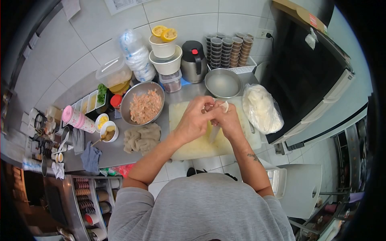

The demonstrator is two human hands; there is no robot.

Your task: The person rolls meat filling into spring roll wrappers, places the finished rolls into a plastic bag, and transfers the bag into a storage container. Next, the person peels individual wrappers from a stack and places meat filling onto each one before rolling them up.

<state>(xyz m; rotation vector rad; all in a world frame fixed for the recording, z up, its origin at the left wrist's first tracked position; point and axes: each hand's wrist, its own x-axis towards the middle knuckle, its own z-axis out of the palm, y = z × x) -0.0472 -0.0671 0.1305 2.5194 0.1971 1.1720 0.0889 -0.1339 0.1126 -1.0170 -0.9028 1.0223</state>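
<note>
On my feed, the right hand (228, 122) is grasping a small pale piece (225, 106) above the cutting board (194, 150), presumably for catching drips; the left hand (194, 120) is curling alongside, its hold undeterminable.

This is a kitchen, and it looks like a food business's rather than a home's. A grey counter (113, 156) runs along a tiled wall (183, 29), bearing a cutting board (197, 151), a steel bowl (158, 94) of chopped pink mix (144, 106), a jug (192, 66), and stacked white tubs (167, 64) topped with cut citrus (169, 35). Greens (101, 92) sit by a row of small compartments. The clearest sign of trade is the many small lidded cups (227, 51), stacked in columns by the wall; shelves (93, 193) near the counter's left end hold more stacked ware. The floor (163, 175) is tiled too.
</note>
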